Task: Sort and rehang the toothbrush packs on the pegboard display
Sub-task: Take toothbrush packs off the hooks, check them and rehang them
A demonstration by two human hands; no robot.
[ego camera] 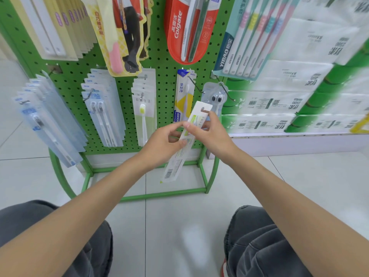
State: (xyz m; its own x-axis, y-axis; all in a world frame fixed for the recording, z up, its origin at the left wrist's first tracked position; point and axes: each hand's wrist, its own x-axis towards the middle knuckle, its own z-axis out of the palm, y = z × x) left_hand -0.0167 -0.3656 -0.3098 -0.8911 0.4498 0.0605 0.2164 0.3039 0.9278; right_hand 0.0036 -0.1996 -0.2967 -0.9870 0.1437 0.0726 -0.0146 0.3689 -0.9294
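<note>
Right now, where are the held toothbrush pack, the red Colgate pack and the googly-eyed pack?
held toothbrush pack (197,107): head view, white top card beside the hang slot.
red Colgate pack (178,25): head view, on the white logo.
googly-eyed pack (217,99): head view, between the two eyes.

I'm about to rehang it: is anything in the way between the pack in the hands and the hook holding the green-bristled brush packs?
Nothing visible. The held pack, gripped by the left hand and right hand, sits in open air right of that hook, whose tip pokes out bare in front of the green-bristled packs.
</note>
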